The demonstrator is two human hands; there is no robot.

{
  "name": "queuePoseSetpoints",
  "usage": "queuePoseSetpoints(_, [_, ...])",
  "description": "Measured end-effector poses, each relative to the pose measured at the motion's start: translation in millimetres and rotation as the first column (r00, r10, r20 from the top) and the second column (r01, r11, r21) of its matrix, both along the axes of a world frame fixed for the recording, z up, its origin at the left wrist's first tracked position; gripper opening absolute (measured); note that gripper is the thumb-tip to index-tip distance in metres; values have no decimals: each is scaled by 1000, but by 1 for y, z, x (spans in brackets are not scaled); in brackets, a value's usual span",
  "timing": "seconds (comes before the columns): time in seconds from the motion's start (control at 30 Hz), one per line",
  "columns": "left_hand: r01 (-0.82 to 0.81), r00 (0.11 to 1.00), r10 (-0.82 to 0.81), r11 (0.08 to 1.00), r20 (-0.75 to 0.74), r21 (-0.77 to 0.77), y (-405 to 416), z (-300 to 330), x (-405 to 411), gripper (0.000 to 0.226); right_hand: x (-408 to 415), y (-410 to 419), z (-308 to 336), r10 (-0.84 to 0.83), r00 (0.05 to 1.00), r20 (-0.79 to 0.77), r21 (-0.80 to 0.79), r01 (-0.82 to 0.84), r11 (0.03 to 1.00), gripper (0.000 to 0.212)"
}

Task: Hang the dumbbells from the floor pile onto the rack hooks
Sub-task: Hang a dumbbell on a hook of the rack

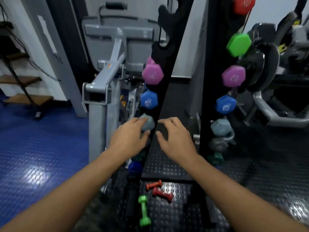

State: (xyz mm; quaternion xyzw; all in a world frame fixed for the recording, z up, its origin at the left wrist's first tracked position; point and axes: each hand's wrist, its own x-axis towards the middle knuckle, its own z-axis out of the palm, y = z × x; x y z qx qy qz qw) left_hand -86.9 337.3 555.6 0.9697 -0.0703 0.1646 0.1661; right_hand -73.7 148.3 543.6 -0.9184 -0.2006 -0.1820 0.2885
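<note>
Green dumbbell (144, 210) on floor, left hand (129, 134) gripping grey dumbbell (148, 123)

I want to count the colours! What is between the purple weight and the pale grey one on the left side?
In the head view, a blue dumbbell hangs between the purple one and the pale grey one.

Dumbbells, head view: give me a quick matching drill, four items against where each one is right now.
Items:
1. green dumbbell
2. grey-blue dumbbell end
3. red dumbbell
4. right hand

Places:
A. under the left hand, on the rack's left upright
B. on the floor, nearest the camera
C. in front of the rack, holding nothing
D. on the floor, beside the orange dumbbell

Pairs: 1-B, 2-A, 3-D, 4-C
</note>
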Motion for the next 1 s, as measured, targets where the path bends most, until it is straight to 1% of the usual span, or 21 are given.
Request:
queuePoseSetpoints(0.1, [62, 989, -52, 996, -139, 67, -6, -42, -12, 55, -17, -13, -42, -10, 994, -107, -44, 6, 999, 39])
queuePoseSetpoints(0.23, [80, 952, -42, 990, -303, 115, -16, -88, -11, 56, -30, -28, -88, -34, 967, -253, -109, 7, 994, 39])
queuePoseSetpoints(0.3, [79, 933, -25, 987, -360, 138, -21, -106, -4, 56, -31, -33, -109, -38, 946, -321, -121, -1, 993, 39])
queuePoseSetpoints(0.4, [86, 901, 2, 980, -434, 182, -28, -130, 8, 53, -28, -37, -140, -41, 932, -361, -140, -11, 990, 38])
queuePoseSetpoints(0.53, [103, 855, 39, 964, -518, 243, -35, -170, 20, 43, -20, -38, -187, -43, 890, -455, -208, -59, 976, 40])
queuePoseSetpoints(0.63, [126, 826, 54, 953, -562, 276, -36, -207, 29, 34, -19, -35, -229, -4, 856, -516, -220, -128, 967, 39])
queuePoseSetpoints(0.77, [133, 771, 98, 942, -630, 310, -34, -265, 40, 34, -13, -28, -290, 62, 765, -641, -197, -243, 950, 44])
queuePoseSetpoints(0.83, [128, 740, 124, 939, -661, 319, -34, -291, 46, 27, -10, -25, -318, 61, 708, -703, -184, -264, 947, 48])
queuePoseSetpoints(0.9, [131, 714, 138, 937, -687, 324, -33, -318, 53, 25, -6, -22, -349, 32, 632, -774, -166, -252, 954, 52])
queuePoseSetpoints(1.0, [167, 643, 144, 932, -752, 322, -28, -361, 60, 37, -5, -19, -391, 9, 495, -869, -135, -254, 958, 51])
